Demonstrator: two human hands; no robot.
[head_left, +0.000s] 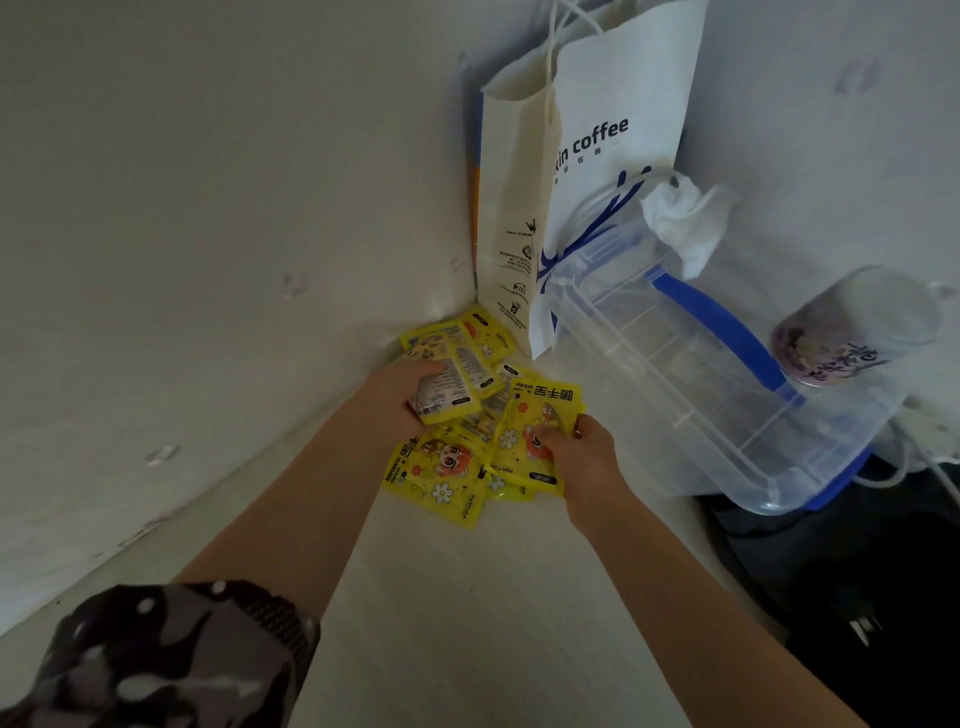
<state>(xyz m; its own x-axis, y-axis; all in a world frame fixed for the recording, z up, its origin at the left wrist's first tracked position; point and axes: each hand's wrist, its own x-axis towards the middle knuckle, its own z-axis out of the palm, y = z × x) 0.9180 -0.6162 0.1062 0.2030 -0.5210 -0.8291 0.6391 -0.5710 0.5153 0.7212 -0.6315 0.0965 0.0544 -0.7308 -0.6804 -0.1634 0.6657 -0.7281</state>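
Several yellow hand-warmer packets (441, 475) lie in a loose pile on a white surface (467, 597), in the corner by the wall. My left hand (395, 392) grips a small stack of packets (452, 384), their printed backs facing up. My right hand (582, 457) pinches one packet (540, 415) by its lower edge, thumb on its front, which shows a cartoon figure and flowers. The two hands are close together over the pile.
A white paper coffee bag (597, 130) stands against the wall behind the pile. To the right sits a clear plastic box with a blue handle (717, 332), a crumpled tissue (685, 213) and a purple-printed cup (841, 338). Dark items (857, 571) lie at lower right.
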